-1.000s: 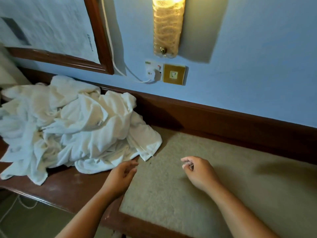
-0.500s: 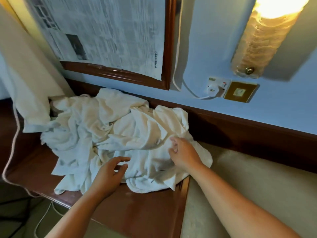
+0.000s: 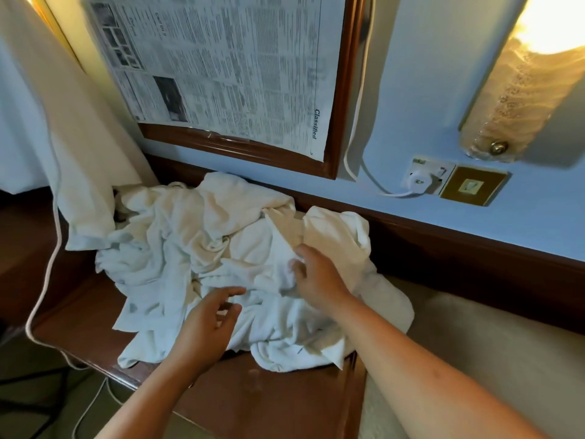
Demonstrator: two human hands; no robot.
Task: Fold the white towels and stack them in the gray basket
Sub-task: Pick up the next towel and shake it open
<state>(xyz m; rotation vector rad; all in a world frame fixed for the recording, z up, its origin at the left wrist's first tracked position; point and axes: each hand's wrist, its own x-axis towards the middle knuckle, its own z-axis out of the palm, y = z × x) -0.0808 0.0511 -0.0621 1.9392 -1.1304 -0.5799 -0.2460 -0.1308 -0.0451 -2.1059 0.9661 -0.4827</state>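
Along the blue wall (image 3: 443, 90) runs a dark wooden top (image 3: 269, 400). On it, pushed up against the wall, lies a big messy heap of white towels (image 3: 190, 248), all crumpled and not folded. Above the heap hangs a sheet of newspaper (image 3: 237, 74) in a brown frame. A cream cloth (image 3: 79, 137) hangs down on the left, and its bottom edge touches the heap. A soft beige mat (image 3: 490, 343) lies to the right of the towels. A glowing lamp (image 3: 519, 99) sits high on the wall.

The person's right hand (image 3: 319, 280) rests on the middle of the heap, with finger and thumb bent and pinching a fold of towel. The left hand (image 3: 205, 327) is at the front edge of the heap. Its fingers are spread and loosely bent, and they hold nothing.

A gold switch plate (image 3: 471, 186) is under the lamp, with a white plug (image 3: 419, 180) just beside it.
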